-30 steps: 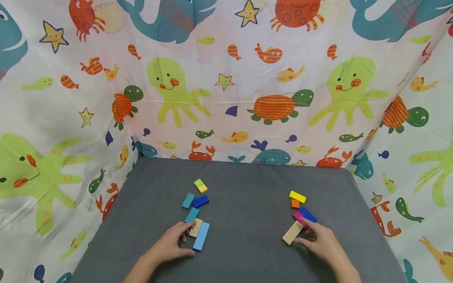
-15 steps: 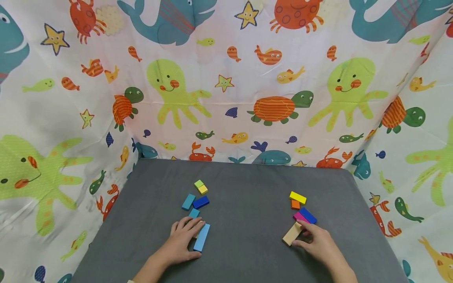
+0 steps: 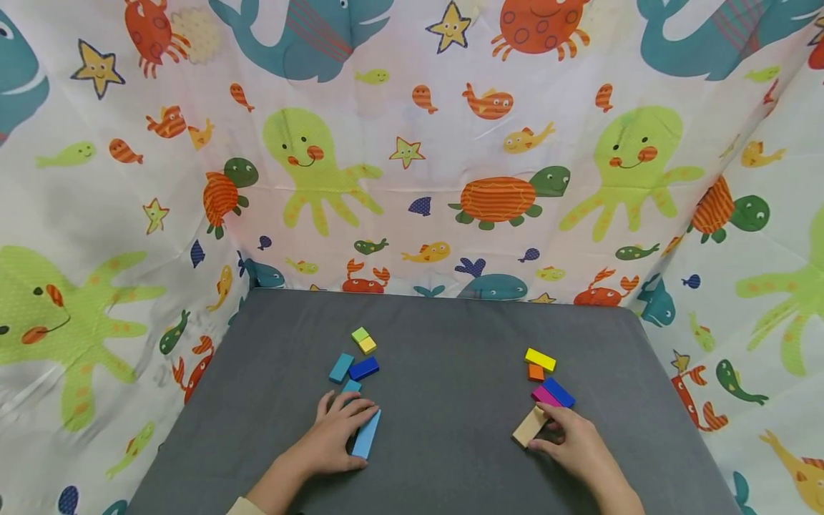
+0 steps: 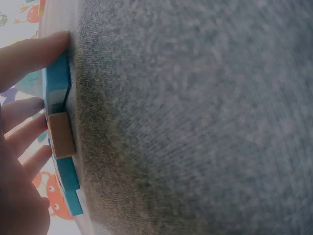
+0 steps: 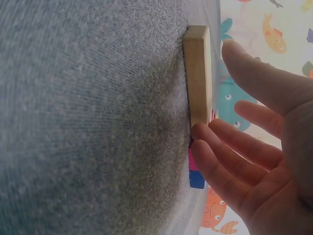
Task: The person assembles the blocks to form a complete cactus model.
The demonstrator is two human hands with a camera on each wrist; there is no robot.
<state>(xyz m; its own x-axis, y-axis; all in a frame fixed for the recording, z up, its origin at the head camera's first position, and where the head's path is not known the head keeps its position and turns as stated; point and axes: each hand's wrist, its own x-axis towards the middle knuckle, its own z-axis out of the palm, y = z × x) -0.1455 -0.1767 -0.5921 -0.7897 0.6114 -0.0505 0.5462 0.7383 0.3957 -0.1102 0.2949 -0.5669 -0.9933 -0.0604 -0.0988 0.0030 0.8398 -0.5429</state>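
Note:
My left hand spans a light blue block lengthwise, thumb at the near end and fingertips at the far end. In the left wrist view a wooden block sits just past the blue one, with fingertips close over it; from the head view the hand hides it. On the right, a tan block lies on the cloth under my right hand. Two fingertips touch its far end, while the thumb is raised a little off the near end.
Beyond the left hand lie a teal block, another teal block, a dark blue block, and green and yellow cubes. Past the tan block are magenta, blue, orange and yellow blocks.
The left hand has moved forward and right, over the wooden block to the light blue block's ends. Its fingers have spread. The right hand and tan block have barely moved.

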